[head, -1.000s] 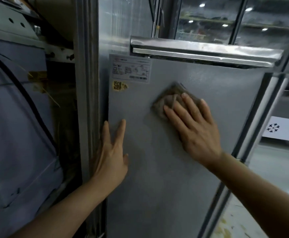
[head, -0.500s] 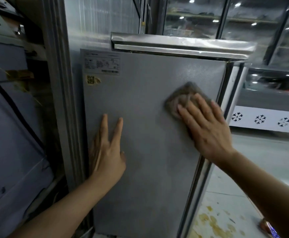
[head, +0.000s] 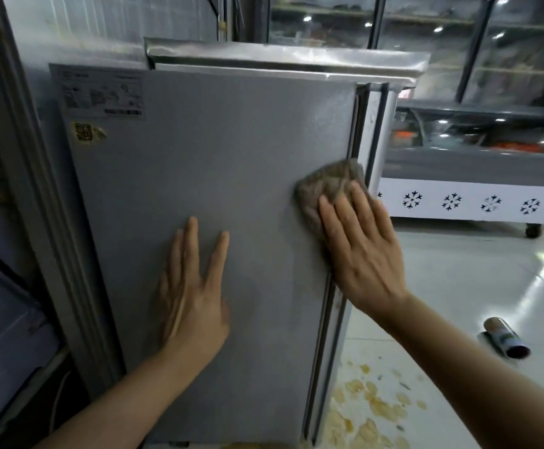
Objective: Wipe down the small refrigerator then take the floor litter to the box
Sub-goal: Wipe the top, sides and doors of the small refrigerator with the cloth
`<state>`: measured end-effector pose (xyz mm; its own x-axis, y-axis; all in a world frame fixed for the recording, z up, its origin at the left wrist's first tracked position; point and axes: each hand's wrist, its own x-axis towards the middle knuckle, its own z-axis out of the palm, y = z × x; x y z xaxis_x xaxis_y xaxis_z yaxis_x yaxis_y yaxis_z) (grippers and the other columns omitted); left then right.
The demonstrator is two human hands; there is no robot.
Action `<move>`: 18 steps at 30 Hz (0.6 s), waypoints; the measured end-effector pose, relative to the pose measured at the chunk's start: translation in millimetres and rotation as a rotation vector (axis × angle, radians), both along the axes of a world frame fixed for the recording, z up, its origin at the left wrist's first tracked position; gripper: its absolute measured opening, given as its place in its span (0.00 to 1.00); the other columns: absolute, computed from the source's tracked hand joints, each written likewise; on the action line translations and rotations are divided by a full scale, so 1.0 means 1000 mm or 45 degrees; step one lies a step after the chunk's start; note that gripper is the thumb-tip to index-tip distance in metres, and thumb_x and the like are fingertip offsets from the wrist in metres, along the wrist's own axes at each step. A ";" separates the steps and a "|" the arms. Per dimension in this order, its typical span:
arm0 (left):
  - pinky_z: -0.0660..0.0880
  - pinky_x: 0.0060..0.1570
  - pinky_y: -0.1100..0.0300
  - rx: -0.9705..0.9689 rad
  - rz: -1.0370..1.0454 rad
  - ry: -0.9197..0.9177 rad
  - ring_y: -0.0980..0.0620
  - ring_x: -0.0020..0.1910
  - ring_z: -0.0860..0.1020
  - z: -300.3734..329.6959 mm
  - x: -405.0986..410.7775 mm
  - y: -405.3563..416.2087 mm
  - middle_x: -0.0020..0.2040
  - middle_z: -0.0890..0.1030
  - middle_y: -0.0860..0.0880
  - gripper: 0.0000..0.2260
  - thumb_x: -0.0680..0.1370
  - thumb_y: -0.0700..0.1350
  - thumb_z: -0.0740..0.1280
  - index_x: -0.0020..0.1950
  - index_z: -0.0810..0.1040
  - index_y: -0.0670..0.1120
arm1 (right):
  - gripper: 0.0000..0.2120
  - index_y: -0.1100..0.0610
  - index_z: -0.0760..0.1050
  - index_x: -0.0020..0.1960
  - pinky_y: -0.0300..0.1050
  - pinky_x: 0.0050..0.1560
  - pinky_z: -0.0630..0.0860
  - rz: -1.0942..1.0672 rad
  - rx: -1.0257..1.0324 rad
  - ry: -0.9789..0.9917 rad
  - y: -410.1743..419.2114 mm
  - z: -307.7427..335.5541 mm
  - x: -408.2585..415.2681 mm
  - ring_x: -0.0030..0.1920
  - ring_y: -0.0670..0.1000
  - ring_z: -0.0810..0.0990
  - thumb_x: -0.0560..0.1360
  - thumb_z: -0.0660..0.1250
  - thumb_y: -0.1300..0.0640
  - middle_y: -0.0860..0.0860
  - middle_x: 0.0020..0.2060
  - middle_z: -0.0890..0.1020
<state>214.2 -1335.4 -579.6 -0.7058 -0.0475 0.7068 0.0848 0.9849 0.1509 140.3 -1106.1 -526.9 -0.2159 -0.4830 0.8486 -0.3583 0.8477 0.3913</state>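
Refrigerator (head: 219,196) side panel is getting wiped: right hand (head: 361,251), fingers flat and spread, is pressing a grey cloth (head: 325,186) near the front edge. Left hand (head: 193,296) is lying open, holding nothing (prob. bracing). Litter (head: 371,406) and a can (head: 505,340) are waiting on the floor.
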 end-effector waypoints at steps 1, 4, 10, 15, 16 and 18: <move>0.65 0.62 0.37 -0.003 0.014 0.010 0.35 0.74 0.53 -0.002 -0.002 0.001 0.77 0.47 0.39 0.46 0.62 0.37 0.74 0.76 0.55 0.48 | 0.26 0.62 0.56 0.74 0.54 0.74 0.49 0.005 -0.070 0.035 -0.003 0.005 -0.003 0.74 0.62 0.57 0.76 0.51 0.59 0.62 0.70 0.67; 0.63 0.63 0.36 -0.050 0.051 0.016 0.38 0.75 0.50 -0.008 -0.007 -0.004 0.77 0.45 0.41 0.49 0.62 0.39 0.75 0.77 0.52 0.50 | 0.27 0.63 0.54 0.75 0.55 0.74 0.48 0.018 -0.160 0.072 -0.011 -0.009 -0.010 0.74 0.63 0.55 0.76 0.52 0.60 0.64 0.71 0.64; 0.59 0.65 0.35 -0.166 0.035 -0.060 0.41 0.76 0.47 -0.040 -0.005 -0.005 0.78 0.44 0.45 0.51 0.60 0.36 0.75 0.76 0.52 0.52 | 0.35 0.59 0.43 0.77 0.57 0.75 0.42 -0.058 0.144 -0.168 0.000 -0.122 0.000 0.75 0.63 0.42 0.75 0.54 0.55 0.62 0.72 0.57; 0.59 0.65 0.35 -0.220 0.023 -0.168 0.43 0.76 0.49 -0.060 0.003 -0.004 0.78 0.44 0.47 0.49 0.62 0.35 0.74 0.76 0.52 0.53 | 0.36 0.58 0.42 0.77 0.56 0.74 0.43 -0.115 0.374 -0.273 0.010 -0.167 0.014 0.75 0.62 0.37 0.71 0.51 0.57 0.60 0.71 0.59; 0.58 0.65 0.35 -0.219 0.028 -0.179 0.43 0.76 0.49 -0.060 0.004 -0.005 0.78 0.45 0.47 0.48 0.62 0.35 0.74 0.76 0.52 0.52 | 0.36 0.58 0.42 0.77 0.56 0.74 0.44 -0.075 0.328 -0.275 0.009 -0.160 0.015 0.75 0.61 0.38 0.72 0.52 0.57 0.59 0.71 0.59; 0.55 0.66 0.35 -0.200 0.040 -0.178 0.43 0.76 0.50 -0.062 0.006 -0.010 0.78 0.46 0.47 0.48 0.62 0.35 0.74 0.76 0.53 0.52 | 0.33 0.57 0.48 0.76 0.54 0.75 0.44 0.039 0.146 -0.269 0.000 -0.132 0.013 0.76 0.60 0.44 0.74 0.54 0.56 0.59 0.72 0.60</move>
